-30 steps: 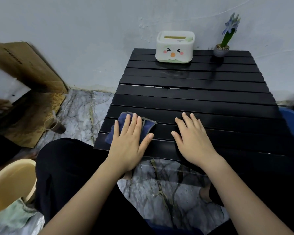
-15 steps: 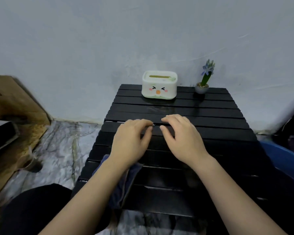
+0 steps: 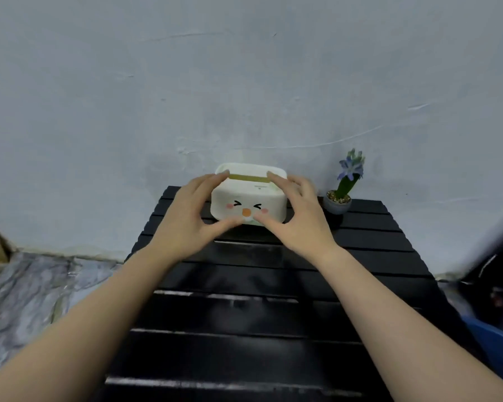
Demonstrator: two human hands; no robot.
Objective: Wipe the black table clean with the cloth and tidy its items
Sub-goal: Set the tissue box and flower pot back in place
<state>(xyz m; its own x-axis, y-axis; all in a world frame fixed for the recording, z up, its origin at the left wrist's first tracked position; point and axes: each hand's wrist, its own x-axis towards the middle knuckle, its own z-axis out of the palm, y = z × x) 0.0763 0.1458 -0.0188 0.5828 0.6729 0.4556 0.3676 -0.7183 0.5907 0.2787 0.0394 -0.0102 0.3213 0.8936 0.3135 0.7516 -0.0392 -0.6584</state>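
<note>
Both hands, left hand [image 3: 186, 219] and right hand [image 3: 296, 219], clasp the tissue box [image 3: 249, 198] on black table [image 3: 273, 314]; tidying underway, plant pot [image 3: 336, 202] untouched, cloth unseen

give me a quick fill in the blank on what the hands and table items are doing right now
1. Both hands, left hand and right hand, are around the white ____ with the cartoon face.
2. The small potted flower stands to the ____ of the tissue box.
3. The slatted table is coloured ____.

Missing words: tissue box; right; black
</note>
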